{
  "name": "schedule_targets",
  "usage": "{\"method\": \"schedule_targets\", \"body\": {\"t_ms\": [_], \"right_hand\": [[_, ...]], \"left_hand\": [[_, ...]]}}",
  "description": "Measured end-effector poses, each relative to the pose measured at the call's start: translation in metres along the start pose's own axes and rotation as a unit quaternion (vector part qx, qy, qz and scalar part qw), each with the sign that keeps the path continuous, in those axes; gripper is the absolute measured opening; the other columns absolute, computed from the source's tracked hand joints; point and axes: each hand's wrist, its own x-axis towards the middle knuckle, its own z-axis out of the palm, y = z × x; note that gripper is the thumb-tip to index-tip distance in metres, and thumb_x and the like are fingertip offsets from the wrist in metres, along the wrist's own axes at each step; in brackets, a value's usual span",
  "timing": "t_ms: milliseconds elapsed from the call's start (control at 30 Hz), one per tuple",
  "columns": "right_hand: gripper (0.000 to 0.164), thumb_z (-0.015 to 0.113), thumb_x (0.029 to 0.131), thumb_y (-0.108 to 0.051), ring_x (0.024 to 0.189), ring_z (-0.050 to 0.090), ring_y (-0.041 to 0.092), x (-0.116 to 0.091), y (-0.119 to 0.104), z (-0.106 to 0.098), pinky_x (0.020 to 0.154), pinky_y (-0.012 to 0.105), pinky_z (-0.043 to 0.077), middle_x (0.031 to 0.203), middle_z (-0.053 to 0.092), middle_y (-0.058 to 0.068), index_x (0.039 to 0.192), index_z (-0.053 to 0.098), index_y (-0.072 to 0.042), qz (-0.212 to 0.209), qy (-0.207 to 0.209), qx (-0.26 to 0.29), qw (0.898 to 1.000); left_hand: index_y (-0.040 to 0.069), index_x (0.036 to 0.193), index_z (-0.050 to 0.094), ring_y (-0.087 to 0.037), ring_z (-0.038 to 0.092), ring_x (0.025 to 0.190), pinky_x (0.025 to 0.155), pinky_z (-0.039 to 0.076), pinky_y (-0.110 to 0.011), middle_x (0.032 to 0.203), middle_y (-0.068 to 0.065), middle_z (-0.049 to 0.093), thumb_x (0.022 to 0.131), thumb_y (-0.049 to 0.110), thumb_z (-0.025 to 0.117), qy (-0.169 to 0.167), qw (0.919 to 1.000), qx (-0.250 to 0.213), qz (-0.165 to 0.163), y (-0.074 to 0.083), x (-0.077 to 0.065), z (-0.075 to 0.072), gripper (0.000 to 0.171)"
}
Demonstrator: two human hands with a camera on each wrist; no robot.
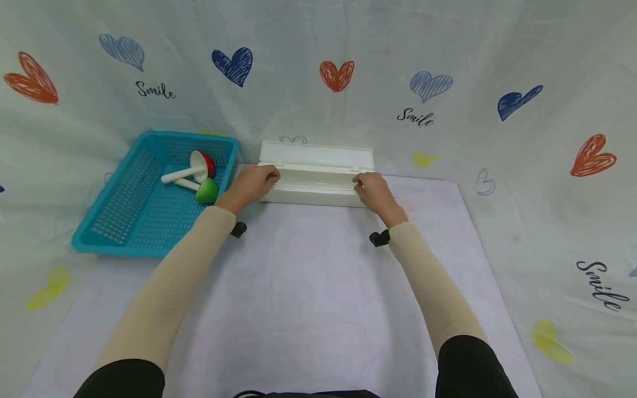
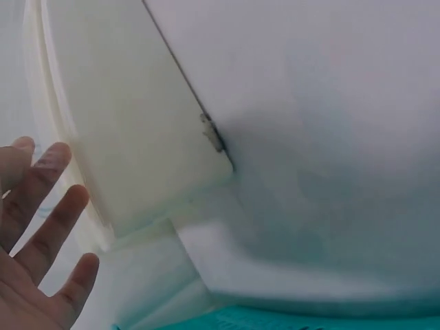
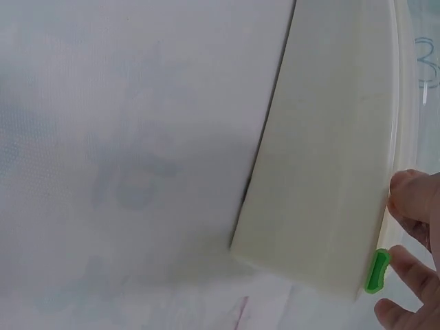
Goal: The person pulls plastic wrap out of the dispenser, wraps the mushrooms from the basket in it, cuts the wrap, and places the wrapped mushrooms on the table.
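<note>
A long white box [image 1: 313, 196] stands at the far side of the table with its lid [image 1: 318, 152] raised behind it. My left hand [image 1: 256, 179] is at the box's left end. In the left wrist view its fingers [image 2: 51, 234] are spread beside the rim and hold nothing. At the opposite end, my right hand [image 1: 374, 192] pinches the rim between thumb [image 3: 416, 196] and forefinger. Its other fingers extend past a small green piece [image 3: 377, 271] at the box's end. Part of the opening is hidden behind the hands.
To the left stands a turquoise basket [image 1: 79, 237]. Inside lie a red-and-white mushroom-shaped piece [image 1: 201, 166] and a green-headed one [image 1: 207, 191], both with white handles. A white sheet [image 1: 308, 287] covers the table, and a heart-printed cloth [image 1: 288, 33] hangs behind.
</note>
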Motion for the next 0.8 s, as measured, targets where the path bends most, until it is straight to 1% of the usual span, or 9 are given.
{"method": "schedule_targets", "body": {"t_ms": [133,267,433,533,633,733,800], "right_hand": [[0.016,0.067,0.099,-0.006,0.112,0.064,0.041,-0.003,0.004,-0.002,0.098,0.051,0.052,0.11,0.074,0.02,0.11,0.076,0.002,-0.002,0.025,-0.019,1.0],[0.016,0.067,0.1,-0.009,0.114,0.064,0.04,-0.004,0.005,-0.002,0.102,0.052,0.05,0.111,0.076,0.019,0.109,0.077,0.001,-0.004,0.035,-0.018,0.999],[0.017,0.066,0.1,-0.009,0.114,0.064,0.039,-0.007,0.005,0.0,0.104,0.052,0.05,0.111,0.076,0.017,0.11,0.077,0.0,-0.005,0.048,-0.016,0.999],[0.017,0.065,0.101,-0.008,0.114,0.064,0.039,-0.009,0.005,0.0,0.103,0.051,0.05,0.112,0.076,0.018,0.111,0.076,0.001,-0.009,0.055,0.0,0.998],[0.02,0.061,0.103,-0.006,0.114,0.065,0.037,-0.011,0.006,-0.001,0.102,0.047,0.052,0.115,0.074,0.019,0.115,0.074,0.003,-0.006,0.056,0.025,0.998],[0.022,0.058,0.105,-0.007,0.113,0.066,0.036,-0.014,0.006,-0.001,0.099,0.045,0.054,0.117,0.071,0.02,0.119,0.071,0.004,0.002,0.059,0.048,0.997],[0.023,0.056,0.106,-0.009,0.11,0.067,0.036,-0.016,0.005,-0.002,0.096,0.045,0.055,0.115,0.071,0.021,0.118,0.07,0.005,-0.003,0.072,0.058,0.996]], "left_hand": [[0.003,0.119,0.071,-0.029,0.067,0.099,0.094,0.055,-0.044,0.114,-0.014,0.075,0.105,0.017,0.061,0.003,0.9999,-0.014,0.006,-0.001,0.0,0.0,0.023],[0.002,0.118,0.073,-0.029,0.069,0.103,0.096,0.055,-0.044,0.114,-0.015,0.075,0.105,0.017,0.061,0.004,0.9998,-0.013,0.014,-0.001,0.001,-0.002,0.023],[0.002,0.118,0.073,-0.03,0.069,0.106,0.098,0.055,-0.045,0.115,-0.016,0.075,0.105,0.016,0.06,-0.004,0.9996,-0.015,0.023,-0.002,0.001,-0.005,0.023],[0.0,0.118,0.072,-0.032,0.067,0.108,0.099,0.054,-0.046,0.116,-0.017,0.074,0.106,0.014,0.058,-0.007,0.999,-0.028,0.034,-0.001,0.001,-0.009,0.024],[-0.002,0.119,0.07,-0.033,0.065,0.11,0.1,0.053,-0.047,0.116,-0.019,0.072,0.107,0.013,0.056,-0.008,0.9984,-0.044,0.036,0.001,0.002,-0.012,0.024],[-0.002,0.119,0.068,-0.034,0.063,0.109,0.098,0.053,-0.047,0.117,-0.02,0.07,0.108,0.013,0.054,0.001,0.9976,-0.062,0.031,0.003,0.002,-0.014,0.024],[-0.003,0.119,0.067,-0.034,0.062,0.107,0.096,0.053,-0.047,0.117,-0.02,0.068,0.108,0.013,0.054,0.013,0.9964,-0.077,0.033,0.003,0.001,-0.015,0.023]]}}
